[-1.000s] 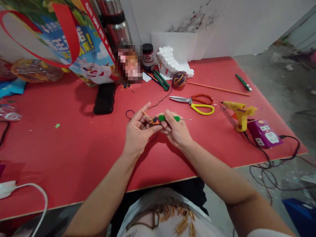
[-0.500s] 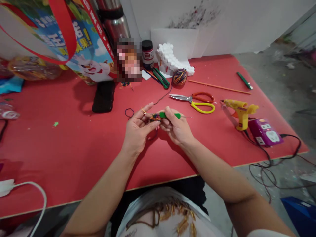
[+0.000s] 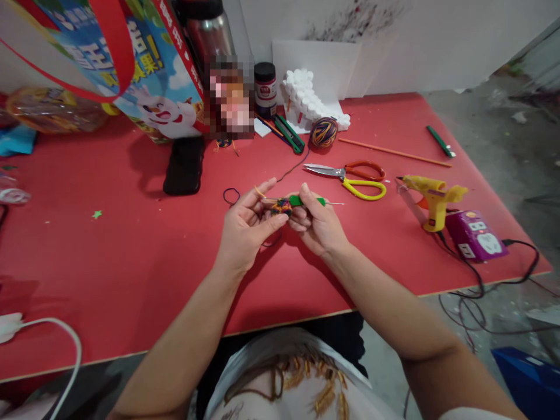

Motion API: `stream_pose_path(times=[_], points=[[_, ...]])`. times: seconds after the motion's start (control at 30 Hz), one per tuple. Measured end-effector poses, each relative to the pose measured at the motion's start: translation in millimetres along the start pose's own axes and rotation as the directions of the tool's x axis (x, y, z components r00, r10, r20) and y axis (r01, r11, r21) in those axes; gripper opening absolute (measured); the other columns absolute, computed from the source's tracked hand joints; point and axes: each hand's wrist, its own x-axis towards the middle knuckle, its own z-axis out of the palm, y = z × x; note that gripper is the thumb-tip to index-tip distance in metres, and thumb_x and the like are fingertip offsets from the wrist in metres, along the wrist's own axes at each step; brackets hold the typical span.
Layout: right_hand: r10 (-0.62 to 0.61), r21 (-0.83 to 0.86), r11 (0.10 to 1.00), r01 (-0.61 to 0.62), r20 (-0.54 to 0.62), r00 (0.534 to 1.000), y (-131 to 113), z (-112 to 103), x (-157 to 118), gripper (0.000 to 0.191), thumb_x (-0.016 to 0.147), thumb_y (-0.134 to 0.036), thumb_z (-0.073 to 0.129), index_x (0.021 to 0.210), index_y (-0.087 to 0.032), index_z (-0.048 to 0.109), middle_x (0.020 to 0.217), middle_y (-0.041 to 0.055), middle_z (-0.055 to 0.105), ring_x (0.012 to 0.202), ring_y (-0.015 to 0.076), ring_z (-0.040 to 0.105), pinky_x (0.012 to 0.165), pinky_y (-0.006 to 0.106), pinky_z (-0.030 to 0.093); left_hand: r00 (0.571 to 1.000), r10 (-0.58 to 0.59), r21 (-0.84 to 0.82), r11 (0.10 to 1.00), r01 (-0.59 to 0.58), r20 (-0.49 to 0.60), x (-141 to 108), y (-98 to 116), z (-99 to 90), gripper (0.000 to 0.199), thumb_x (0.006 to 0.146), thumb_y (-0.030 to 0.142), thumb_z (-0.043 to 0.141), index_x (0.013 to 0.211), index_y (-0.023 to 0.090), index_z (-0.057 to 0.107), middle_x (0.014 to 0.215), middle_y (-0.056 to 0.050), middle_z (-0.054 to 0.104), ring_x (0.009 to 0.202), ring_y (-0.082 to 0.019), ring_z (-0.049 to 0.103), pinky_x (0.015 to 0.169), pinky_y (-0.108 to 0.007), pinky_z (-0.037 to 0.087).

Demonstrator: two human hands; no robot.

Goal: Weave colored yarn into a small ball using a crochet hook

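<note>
1. Near the centre, over the red tabletop (image 3: pixel 131 274), I see the left hand (image 3: pixel 242 233), half-open, pinching a small multicoloured yarn piece (image 3: pixel 281 206).
2. Right, the right hand (image 3: pixel 319 221) curls closed around a green-handled metal hook (image 3: pixel 296 200).

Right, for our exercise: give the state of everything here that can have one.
Left hand: pinching
Right hand: gripping
Yarn piece: held in left hand
Green-handled tool: held in right hand
Yarn ball: wound, partly paid out
Scissors: lying, blades together
Jar: upright, lidded
Phone: flat, no lit screen visible
Glue gun: standing, handle down
Purple box: red light on
</note>
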Motion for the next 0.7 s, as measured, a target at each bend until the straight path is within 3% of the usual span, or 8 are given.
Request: stream_pose_path(times=[0.13,0.3,0.5,0.7], points=[[-0.001,0.03,1.0,0.002,-0.034,0.999,-2.6,-0.5,0.7,0.054,0.081,-0.052,0.094,0.066,-0.019,0.054,0.054,-0.0106,0.043,0.046,0.0019,0.023,0.043,0.016,0.023,1.0,0.014,-0.079,0.997,-0.014,0.003,1.6,-0.7,-3.0,0.054,0.07,0.017,0.097,0.122,0.027,0.086,0.098,-0.002,0.079,0.087,-0.009,0.069,0.08,-0.017,0.059],[0.004,0.008,1.0,-0.004,-0.036,0.999,-2.0,-1.2,0.5,0.052,0.082,-0.052,0.093,0.068,-0.019,0.055,0.054,-0.0104,0.043,0.046,0.0022,0.025,0.043,0.016,0.023,0.999,0.036,-0.072,0.997,-0.039,-0.035,5.6,-4.0,-5.5,0.052,0.069,0.014,0.097,0.119,0.025,0.086,0.094,-0.002,0.08,0.086,-0.009,0.069,0.081,-0.017,0.059],[0.023,0.022,1.0,-0.022,-0.039,0.999,-1.4,0.3,-1.0,0.051,0.083,-0.053,0.093,0.069,-0.018,0.058,0.055,-0.0107,0.043,0.047,0.0016,0.025,0.042,0.015,0.024,0.999,0.044,-0.074,0.996,-0.044,-0.007,5.0,-3.3,-4.2,0.053,0.071,0.009,0.092,0.12,0.026,0.086,0.088,0.0,0.074,0.08,-0.006,0.065,0.076,-0.015,0.056],[0.13,0.089,0.988,-0.124,-0.065,0.989,-4.0,0.9,-0.1,0.053,0.085,-0.052,0.091,0.068,-0.019,0.054,0.054,-0.0115,0.042,0.045,0.0016,0.024,0.04,0.013,0.025,0.999,0.036,-0.084,0.996,-0.037,-0.005,3.7,-2.4,-4.0,0.055,0.069,0.007,0.092,0.121,0.025,0.085,0.088,0.0,0.074,0.08,-0.006,0.065,0.076,-0.014,0.056]])
